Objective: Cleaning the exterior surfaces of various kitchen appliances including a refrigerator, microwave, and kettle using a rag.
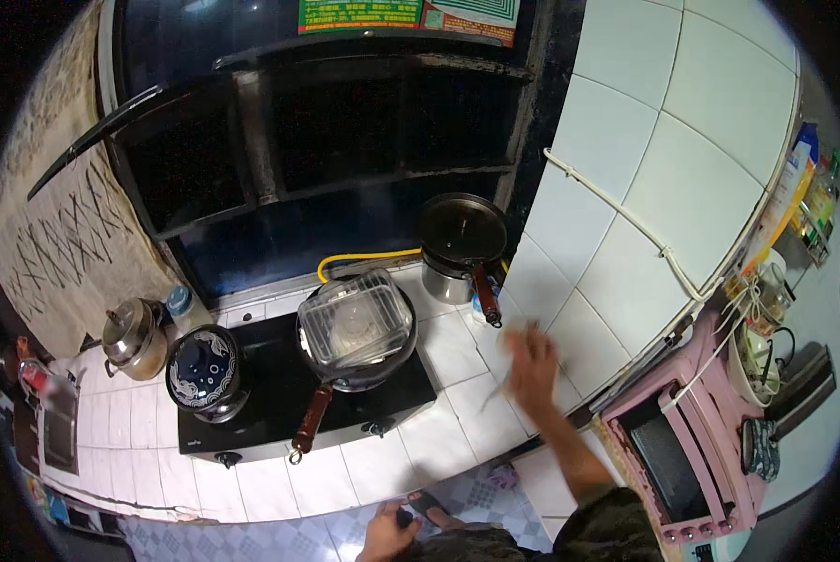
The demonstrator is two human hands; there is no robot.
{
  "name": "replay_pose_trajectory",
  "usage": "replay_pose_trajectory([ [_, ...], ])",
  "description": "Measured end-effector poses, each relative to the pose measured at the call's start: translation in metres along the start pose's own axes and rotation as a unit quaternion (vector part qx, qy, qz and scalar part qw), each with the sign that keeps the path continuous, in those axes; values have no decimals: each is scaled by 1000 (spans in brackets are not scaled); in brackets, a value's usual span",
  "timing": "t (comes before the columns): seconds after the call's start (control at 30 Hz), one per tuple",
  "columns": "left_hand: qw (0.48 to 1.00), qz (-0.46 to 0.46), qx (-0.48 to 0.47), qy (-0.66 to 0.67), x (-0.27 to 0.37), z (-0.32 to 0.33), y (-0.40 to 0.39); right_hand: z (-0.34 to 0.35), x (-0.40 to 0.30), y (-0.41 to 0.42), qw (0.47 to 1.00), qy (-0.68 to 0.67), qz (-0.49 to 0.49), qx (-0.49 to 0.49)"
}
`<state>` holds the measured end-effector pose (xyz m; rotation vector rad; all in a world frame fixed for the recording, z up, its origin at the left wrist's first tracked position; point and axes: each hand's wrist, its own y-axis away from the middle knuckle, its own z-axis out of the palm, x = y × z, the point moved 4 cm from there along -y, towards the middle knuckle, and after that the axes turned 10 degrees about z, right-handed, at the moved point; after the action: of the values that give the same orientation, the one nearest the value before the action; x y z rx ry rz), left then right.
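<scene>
My right hand [532, 365] is blurred over the white tiled counter, beside the tiled wall. A faint pale streak shows below its fingers; whether it holds something cannot be told. Low in the picture, my left hand [386, 534] is closed around a small black object [404, 519], in front of the counter edge. On the black gas stove [272, 421] stands a wok [370, 379] with a brown wooden handle. A clear plastic container [355, 316] lies over the wok's top. The stove's left side bears a pot with a dark blue patterned lid [202, 369].
A lidded steel pot [135, 341] and a blue-capped jar [188, 309] stand left of the stove. At the back right, a dark pan [463, 228] rests on a steel pot [444, 281]. A pink toaster oven [680, 449] stands at right, below a white cable [616, 204].
</scene>
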<state>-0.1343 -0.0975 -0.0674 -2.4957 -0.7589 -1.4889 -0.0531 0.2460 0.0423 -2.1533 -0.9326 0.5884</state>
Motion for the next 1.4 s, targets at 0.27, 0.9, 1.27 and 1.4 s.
replay_pose_trajectory([
  [0.27, 998, 45, 40, 28, 3, 8, -14, -69, 8, -179, 950, 287, -6, 121],
  [0.9, 986, -94, 138, -25, -25, -37, 21, 166, 56, 47, 809, 491, -130, -297],
  [1.27, 992, -96, 87, -9, -12, -13, -11, 326, 180, 131, 819, 491, -223, -193],
  [1.4, 987, -115, 107, -43, -19, -21, 6, 262, 33, 86, 717, 508, -326, -349],
])
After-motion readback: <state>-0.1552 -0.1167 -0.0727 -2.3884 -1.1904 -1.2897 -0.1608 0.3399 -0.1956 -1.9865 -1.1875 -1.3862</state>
